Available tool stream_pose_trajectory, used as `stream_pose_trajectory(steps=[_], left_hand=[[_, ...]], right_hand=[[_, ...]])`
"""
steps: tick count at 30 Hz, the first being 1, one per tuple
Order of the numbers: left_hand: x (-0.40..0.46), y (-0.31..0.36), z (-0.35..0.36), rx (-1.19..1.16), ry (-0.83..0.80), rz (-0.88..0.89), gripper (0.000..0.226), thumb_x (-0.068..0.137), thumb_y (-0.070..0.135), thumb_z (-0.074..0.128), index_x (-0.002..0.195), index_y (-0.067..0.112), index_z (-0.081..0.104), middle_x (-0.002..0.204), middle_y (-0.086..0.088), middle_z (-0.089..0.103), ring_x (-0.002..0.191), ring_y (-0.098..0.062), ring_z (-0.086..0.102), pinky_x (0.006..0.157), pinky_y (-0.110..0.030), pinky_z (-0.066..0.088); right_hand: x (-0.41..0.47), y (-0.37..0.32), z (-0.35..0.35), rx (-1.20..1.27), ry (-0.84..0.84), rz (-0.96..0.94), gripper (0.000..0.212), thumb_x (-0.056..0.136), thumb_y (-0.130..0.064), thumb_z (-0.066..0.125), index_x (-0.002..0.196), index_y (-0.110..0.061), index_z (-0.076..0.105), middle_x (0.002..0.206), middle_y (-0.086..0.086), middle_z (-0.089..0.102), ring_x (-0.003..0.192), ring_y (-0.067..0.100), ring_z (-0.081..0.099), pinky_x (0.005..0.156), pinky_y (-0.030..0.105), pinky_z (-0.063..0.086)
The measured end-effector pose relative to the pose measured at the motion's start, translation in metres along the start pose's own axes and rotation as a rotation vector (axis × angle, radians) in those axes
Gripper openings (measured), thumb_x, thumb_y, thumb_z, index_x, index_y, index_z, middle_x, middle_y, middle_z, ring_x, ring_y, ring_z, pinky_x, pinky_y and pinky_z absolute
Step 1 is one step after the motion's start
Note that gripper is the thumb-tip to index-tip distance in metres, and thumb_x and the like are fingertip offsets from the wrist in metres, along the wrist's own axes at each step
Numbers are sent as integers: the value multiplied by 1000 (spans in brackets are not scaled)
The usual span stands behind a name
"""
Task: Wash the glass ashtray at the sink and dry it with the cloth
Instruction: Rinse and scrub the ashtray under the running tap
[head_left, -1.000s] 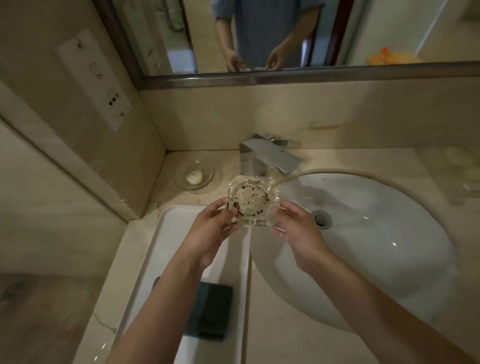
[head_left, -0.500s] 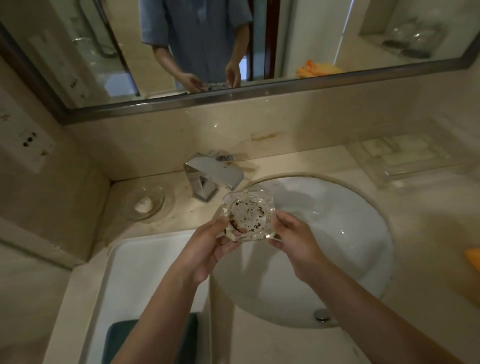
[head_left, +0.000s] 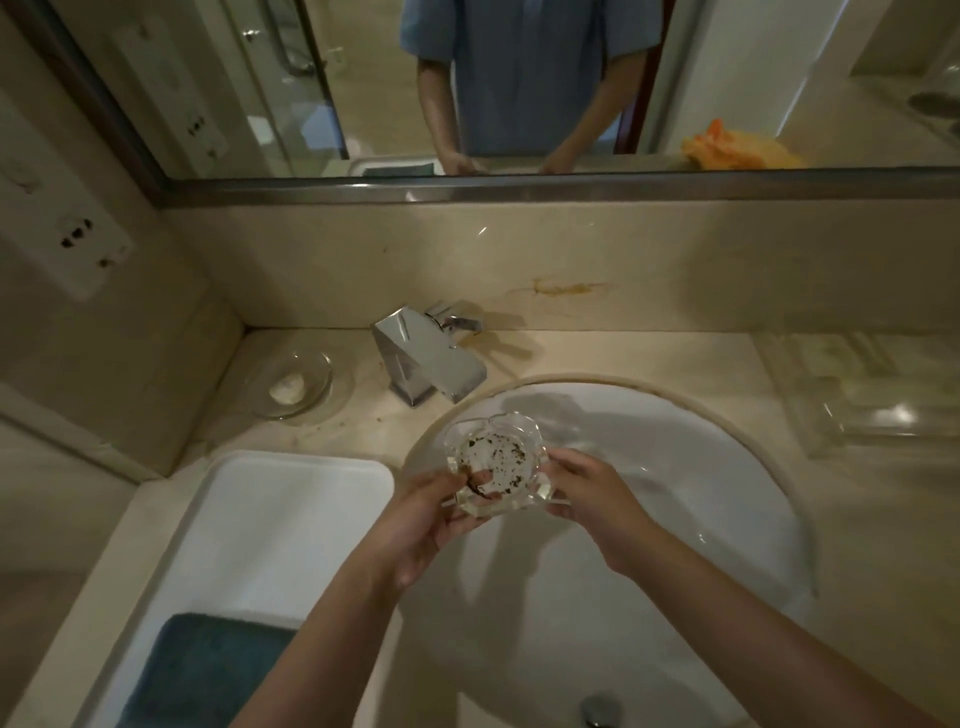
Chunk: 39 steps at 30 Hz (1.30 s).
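Your left hand (head_left: 431, 525) and right hand (head_left: 592, 499) clasp the speckled glass ashtray (head_left: 493, 462) from both sides, fingers closed on its rim, above the white sink (head_left: 701, 467), the faucet (head_left: 426, 358) at its eleven o'clock, the blue cloth (head_left: 208, 670) at seven o'clock.

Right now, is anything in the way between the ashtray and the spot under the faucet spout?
Nothing visible is. The left hand and right hand hold the glass ashtray over the sink basin, just in front of the faucet spout, with only open air between. No water is visibly running.
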<state>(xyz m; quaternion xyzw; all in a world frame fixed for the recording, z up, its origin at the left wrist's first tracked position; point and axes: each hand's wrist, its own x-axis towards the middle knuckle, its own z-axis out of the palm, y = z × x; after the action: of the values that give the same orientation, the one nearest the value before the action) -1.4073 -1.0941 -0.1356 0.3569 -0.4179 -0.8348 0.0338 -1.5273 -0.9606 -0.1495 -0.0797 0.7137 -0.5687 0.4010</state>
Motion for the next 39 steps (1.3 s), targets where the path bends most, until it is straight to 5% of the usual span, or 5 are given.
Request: stream_pose_trajectory(steps=[7, 16, 21, 28, 39], left_hand=[[12, -1, 5, -29, 105, 67, 22, 94, 4, 42, 91, 1, 63, 78, -8, 75, 68, -18, 72, 63, -25, 59], [22, 4, 7, -51, 133, 85, 24, 94, 4, 42, 88, 5, 65, 78, -4, 75, 68, -14, 71, 62, -24, 58], [23, 5, 5, -77, 118, 101, 22, 91, 2, 46, 90, 7, 67, 84, -7, 74, 73, -18, 71, 71, -29, 58], [27, 9, 1, -69, 106, 95, 21, 94, 5, 45, 100, 3, 64, 89, -11, 72, 77, -21, 70, 73, -30, 58], [29, 15, 1, -30, 116, 88, 22, 94, 4, 43, 98, 1, 64, 79, -6, 75, 71, -16, 72, 66, -26, 59]], right_hand=[[47, -37, -4, -217, -20, -110, 29, 96, -20, 46, 121, -11, 57, 119, 13, 62, 94, 23, 59, 85, 36, 49], [103, -92, 41, -421, -138, -327, 54, 95, -26, 48, 144, -26, 26, 144, 0, 43, 105, 18, 56, 68, 20, 43], [112, -100, 56, -406, -47, -388, 41, 97, -24, 44, 137, -18, 42, 141, 7, 47, 123, 24, 49, 96, 33, 41], [121, -102, 64, -364, 20, -383, 32, 96, -18, 44, 125, -11, 55, 133, 9, 55, 120, 23, 50, 89, 21, 34], [126, -98, 65, -313, 0, -336, 30, 96, -18, 45, 123, -12, 57, 129, 9, 57, 115, 26, 56, 97, 35, 42]])
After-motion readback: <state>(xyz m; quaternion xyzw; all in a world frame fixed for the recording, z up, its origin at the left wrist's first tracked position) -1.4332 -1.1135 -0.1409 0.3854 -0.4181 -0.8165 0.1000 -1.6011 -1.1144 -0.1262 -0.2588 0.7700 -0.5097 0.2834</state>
